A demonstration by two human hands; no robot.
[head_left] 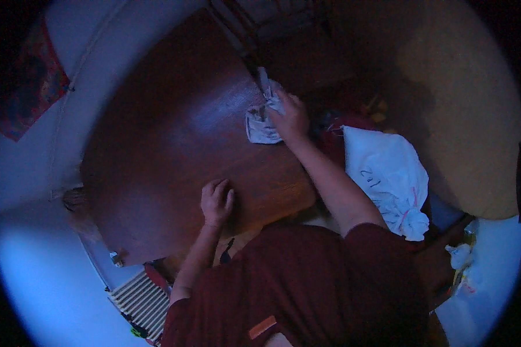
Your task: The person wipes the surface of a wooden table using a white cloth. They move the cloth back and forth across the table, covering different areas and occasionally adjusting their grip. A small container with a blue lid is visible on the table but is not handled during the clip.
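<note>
A dark reddish-brown wooden table (pixel 173 168) with a glossy top spreads out before me. At its right edge my right hand (pixel 292 118) is closed round a crumpled greyish-white cloth (pixel 262 126). Part of the cloth lies on the tabletop and another fold sticks up beyond the fingers. Nearer to me, my left hand (pixel 216 202) rests on the table with its fingers curled in and the thumb alongside. Nothing shows in it.
A white tied sack (pixel 388 173) stands right of my right forearm. Dark wooden chair-like furniture (pixel 307 58) is beyond the table's right edge. A white ribbed radiator (pixel 139 303) is at lower left, and a small pale object (pixel 116 258) sits at the table's near left corner.
</note>
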